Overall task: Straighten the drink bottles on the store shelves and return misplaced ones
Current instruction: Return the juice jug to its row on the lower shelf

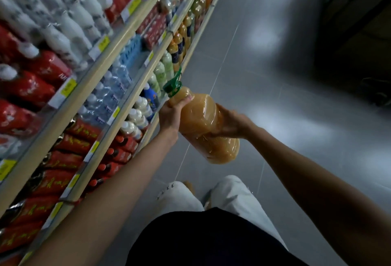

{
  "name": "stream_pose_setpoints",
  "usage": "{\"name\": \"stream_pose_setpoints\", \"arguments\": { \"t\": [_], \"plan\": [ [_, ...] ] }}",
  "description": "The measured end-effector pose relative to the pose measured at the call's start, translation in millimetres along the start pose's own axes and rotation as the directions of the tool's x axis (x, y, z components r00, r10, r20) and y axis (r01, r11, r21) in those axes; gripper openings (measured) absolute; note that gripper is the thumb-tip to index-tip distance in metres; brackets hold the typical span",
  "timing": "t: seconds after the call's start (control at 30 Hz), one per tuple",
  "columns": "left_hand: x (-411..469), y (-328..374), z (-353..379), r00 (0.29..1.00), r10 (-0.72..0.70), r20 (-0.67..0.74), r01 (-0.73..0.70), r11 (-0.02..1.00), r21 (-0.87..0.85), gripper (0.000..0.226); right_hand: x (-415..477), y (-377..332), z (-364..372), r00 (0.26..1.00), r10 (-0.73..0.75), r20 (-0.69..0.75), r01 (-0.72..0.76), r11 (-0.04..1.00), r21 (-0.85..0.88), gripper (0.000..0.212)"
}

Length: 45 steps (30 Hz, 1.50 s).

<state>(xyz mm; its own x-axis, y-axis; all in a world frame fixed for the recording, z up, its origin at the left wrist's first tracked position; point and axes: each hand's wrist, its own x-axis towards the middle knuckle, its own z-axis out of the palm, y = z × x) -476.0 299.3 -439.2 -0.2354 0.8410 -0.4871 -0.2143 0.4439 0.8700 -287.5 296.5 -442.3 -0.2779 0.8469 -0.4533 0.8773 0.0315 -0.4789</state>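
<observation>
In a store aisle, a person is holding a large juice bottle [201, 117] at the centre of the frame, tilted above the grey floor [275, 75] and clear of the shelves [118, 39] running up the left. The left hand [170, 115] is closing its grip round the shoulder below the green cap [172, 86]; the right hand [231, 125] is curling round the body. Full and slick-walled, it is probably weighing heavily, so neck plus body is looking the safest hold. Similar orange bottles [179, 39] are standing on the bottom shelf, upper centre.
</observation>
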Motion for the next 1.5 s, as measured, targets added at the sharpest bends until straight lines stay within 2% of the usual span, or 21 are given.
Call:
{"name": "stream_pose_setpoints", "arguments": {
  "t": [0.17,0.33,0.5,0.67,0.83,1.07,1.13,1.27,1.43,1.5],
  "plan": [
    [60,24,75,1.000,-0.017,0.021,0.016,0.998,0.056,0.042,53,52,-55,0.998,0.058,-0.015,-0.058,0.998,-0.008,0.107],
    [131,45,164,0.997,-0.045,0.058,0.037,0.992,0.119,0.041,119,119,-114,0.998,0.063,-0.024,-0.061,0.996,0.068,0.106],
    [193,72,260,0.997,-0.067,0.027,0.063,0.989,0.131,0.040,185,186,-196,0.998,0.059,0.012,-0.059,0.996,0.072,0.103],
    [253,106,347,0.999,-0.038,0.007,0.037,0.994,0.105,0.038,253,238,-286,1.000,0.020,0.015,-0.020,1.000,0.015,0.108],
    [318,139,415,1.000,0.000,0.013,-0.002,0.995,0.100,0.035,320,277,-352,1.000,0.007,0.002,-0.008,0.998,0.064,0.106],
    [452,181,508,0.998,0.053,0.016,-0.055,0.985,0.164,0.051,454,334,-438,0.999,-0.002,0.046,-0.006,0.986,0.168,0.102],
    [496,200,536,0.998,0.058,0.039,-0.064,0.982,0.180,0.057,494,349,-471,0.999,-0.002,0.045,-0.008,0.977,0.214,0.101],
    [567,244,584,0.987,0.019,0.158,-0.055,0.972,0.226,0.045,559,377,-535,0.999,-0.022,0.038,0.012,0.973,0.228,0.099],
    [636,284,645,0.966,0.045,0.255,-0.098,0.975,0.200,0.065,629,410,-599,0.999,-0.044,0.000,0.043,0.965,0.259,0.105],
    [664,298,667,0.965,0.060,0.257,-0.118,0.970,0.213,0.059,661,424,-621,0.998,-0.056,0.013,0.051,0.966,0.252,0.106]
  ]
}}
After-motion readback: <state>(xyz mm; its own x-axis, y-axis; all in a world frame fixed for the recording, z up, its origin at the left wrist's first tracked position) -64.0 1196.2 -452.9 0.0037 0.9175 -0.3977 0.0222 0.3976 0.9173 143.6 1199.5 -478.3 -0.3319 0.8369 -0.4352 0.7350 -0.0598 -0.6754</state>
